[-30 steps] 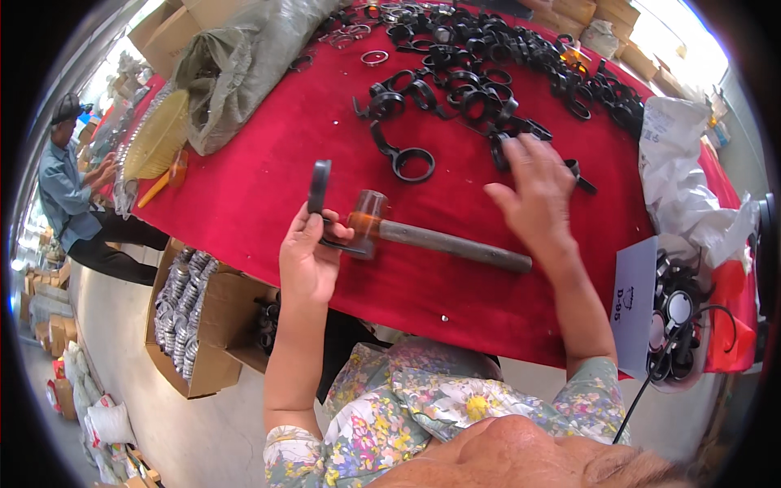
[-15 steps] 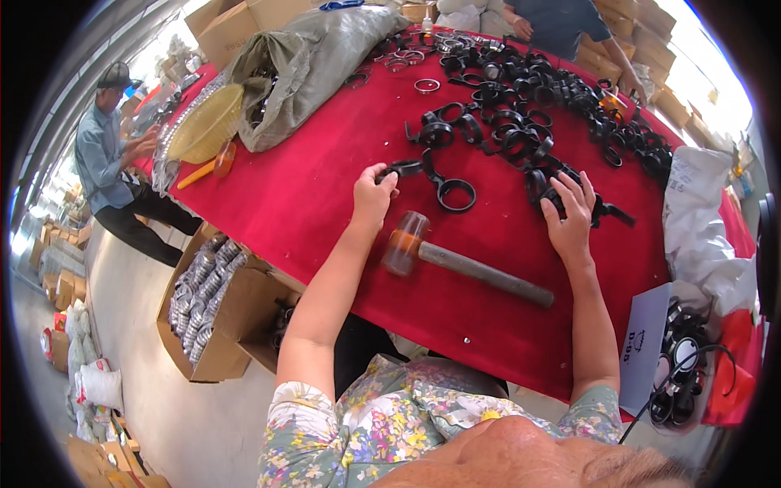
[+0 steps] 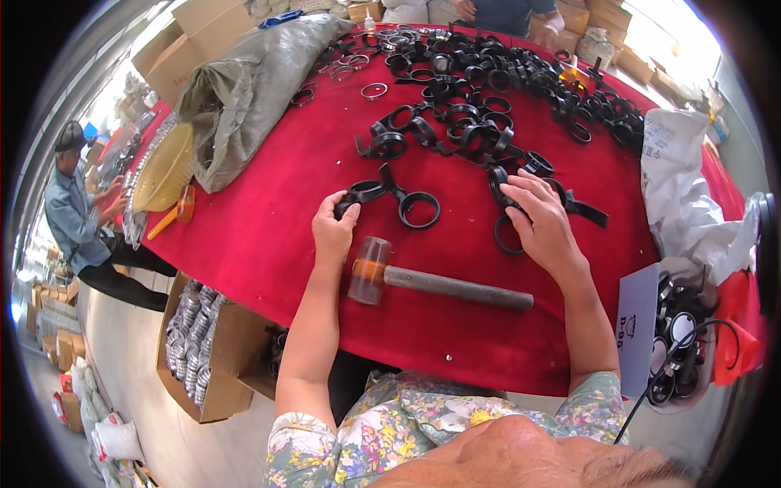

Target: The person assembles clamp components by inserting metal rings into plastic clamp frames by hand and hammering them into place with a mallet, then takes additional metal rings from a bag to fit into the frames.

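Note:
My left hand is closed on the edge of a black ring clamp on the red cloth. Beside it lies another black ring clamp with a short arm pointing up. On the right, the fingers of my right hand have come together over a black ring clamp, their tips against it. Another black ring shows below the thumb, partly covered by the hand. Between my forearms lies a mallet with a clear amber head and a grey handle.
A heap of black ring clamps spreads across the far side, with metal rings near it. A grey-green sack, a yellow basket and an orange mallet are at left. A white bag covers the right edge. Co-workers stand left and opposite.
The view has shifted, so the tabletop sits further left and lower. My right hand's spread fingers have drawn together over the ring clamp. My left hand keeps its hold.

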Demonstrator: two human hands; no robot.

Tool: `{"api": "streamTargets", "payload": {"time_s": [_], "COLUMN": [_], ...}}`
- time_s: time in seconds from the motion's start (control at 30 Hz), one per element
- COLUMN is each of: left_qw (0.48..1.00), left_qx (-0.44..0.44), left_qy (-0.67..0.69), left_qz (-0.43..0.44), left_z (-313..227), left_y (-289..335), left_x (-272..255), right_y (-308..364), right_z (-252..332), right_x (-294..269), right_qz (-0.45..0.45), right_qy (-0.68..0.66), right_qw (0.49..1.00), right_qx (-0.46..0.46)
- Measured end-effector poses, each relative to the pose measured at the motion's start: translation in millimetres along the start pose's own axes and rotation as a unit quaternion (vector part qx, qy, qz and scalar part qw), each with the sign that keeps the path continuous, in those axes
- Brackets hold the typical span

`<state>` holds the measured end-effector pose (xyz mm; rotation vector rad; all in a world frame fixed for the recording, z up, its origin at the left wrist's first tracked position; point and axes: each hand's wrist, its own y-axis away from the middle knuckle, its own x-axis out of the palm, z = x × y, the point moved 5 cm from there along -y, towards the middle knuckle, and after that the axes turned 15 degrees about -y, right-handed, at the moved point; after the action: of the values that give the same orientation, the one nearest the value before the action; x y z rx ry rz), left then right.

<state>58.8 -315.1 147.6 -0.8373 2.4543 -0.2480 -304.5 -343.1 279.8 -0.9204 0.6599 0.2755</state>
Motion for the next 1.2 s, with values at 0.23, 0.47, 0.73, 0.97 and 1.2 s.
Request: {"api": "streamTargets", "payload": {"time_s": [0.23, 0.47, 0.73, 0.97, 1.2], "left_qw": [0.999, 0.999, 0.999, 0.998, 0.994], "left_qx": [-0.026, -0.004, -0.012, -0.039, -0.025], "left_qy": [0.034, -0.024, 0.039, 0.035, 0.085], "left_qz": [0.031, 0.023, 0.031, 0.030, 0.068], "left_z": [0.3, 8.5, -19.9, -11.6, -24.8], "left_y": [3.9, -1.1, -2.7, 5.1, 5.1], "left_x": [-3.9, -4.0, 11.6, -11.0, 6.1], "right_y": [-3.6, -27.6, -51.9, -41.6, -30.2], "right_z": [35.5, 146.8, 167.7, 142.0, 130.5], "right_x": [-16.3, -81.1, -86.4, -86.5, -98.4], "right_qz": [-0.032, 0.035, 0.051, 0.007, -0.038], "right_qy": [-0.105, -0.325, -0.182, -0.175, -0.146], "right_qw": [0.993, 0.926, 0.966, 0.969, 0.972], "right_qx": [-0.041, -0.189, -0.175, -0.176, -0.179]}}
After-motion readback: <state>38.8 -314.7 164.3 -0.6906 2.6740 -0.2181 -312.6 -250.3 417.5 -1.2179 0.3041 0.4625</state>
